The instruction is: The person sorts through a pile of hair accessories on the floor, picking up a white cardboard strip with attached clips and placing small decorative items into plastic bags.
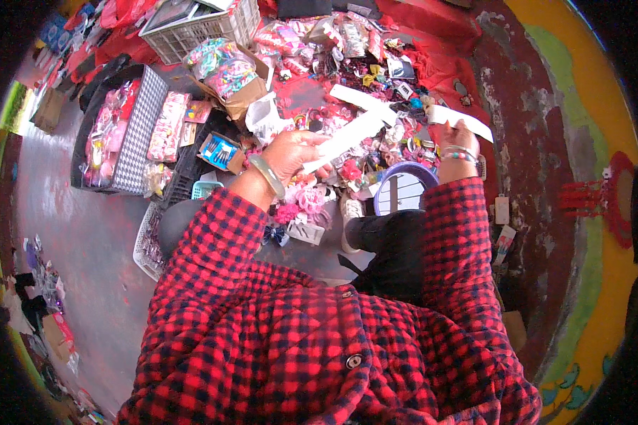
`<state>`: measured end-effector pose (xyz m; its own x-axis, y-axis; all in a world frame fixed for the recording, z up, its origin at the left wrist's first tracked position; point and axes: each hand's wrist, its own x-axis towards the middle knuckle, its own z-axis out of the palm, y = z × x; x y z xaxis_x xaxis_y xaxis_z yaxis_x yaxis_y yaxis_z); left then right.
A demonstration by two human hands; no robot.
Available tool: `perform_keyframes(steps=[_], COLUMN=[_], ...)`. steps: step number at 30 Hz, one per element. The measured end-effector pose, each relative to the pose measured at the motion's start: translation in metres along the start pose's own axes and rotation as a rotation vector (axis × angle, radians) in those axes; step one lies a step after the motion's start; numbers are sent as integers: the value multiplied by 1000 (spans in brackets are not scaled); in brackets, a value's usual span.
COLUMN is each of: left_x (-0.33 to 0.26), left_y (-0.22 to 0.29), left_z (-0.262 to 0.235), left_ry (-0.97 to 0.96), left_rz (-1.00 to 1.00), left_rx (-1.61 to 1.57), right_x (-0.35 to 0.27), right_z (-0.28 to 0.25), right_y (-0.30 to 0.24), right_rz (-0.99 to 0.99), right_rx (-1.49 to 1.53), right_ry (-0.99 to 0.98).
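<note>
My left hand (290,157) is closed, thumb and fingers pinching the near end of a long white paper strip (356,137) that slants away to the right. Further right, my right hand (460,139) grips a second white strip (471,122) between its fingers. A third white strip (358,96) lies just beyond, meeting the far end of the first. Beneath my hands spreads a heap of small hair accessories, with pink flower-like hair ties (310,200) and a dark blue bow (276,236) nearest me. By my right forearm is a round, shiny-faced thing with a purple rim (417,170).
At the left stand a houndstooth-patterned box (147,127) of packaged goods and a small box with blue packets (220,153). Beyond are a cardboard box (247,103) of colourful bags and a grey plastic crate (213,35). A peeling wall (524,177) runs along the right.
</note>
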<state>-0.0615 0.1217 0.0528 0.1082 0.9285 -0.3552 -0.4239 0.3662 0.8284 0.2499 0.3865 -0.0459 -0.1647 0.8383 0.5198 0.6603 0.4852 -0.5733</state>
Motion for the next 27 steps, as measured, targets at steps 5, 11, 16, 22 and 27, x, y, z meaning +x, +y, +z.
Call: perform_keyframes(steps=[5,11,16,22,27], left_x=[-6,-9,-4,-6,-26], left_y=[7,8,2,2,-1], left_z=[3,18,37,41,39], left_ry=[85,-7,-81,-119,-116], left_rz=[23,36,59,36,90], left_rx=[-93,-72,-12,72,92], right_x=[0,-68,-180,-251,-220], right_z=[-93,-194,-304,-297,-262], right_y=[-25,29,139,91,58], right_rz=[922,874,550,935,846], right_rx=[997,891,286,224,-28], right_ry=[-47,-580,-584,-793,-864])
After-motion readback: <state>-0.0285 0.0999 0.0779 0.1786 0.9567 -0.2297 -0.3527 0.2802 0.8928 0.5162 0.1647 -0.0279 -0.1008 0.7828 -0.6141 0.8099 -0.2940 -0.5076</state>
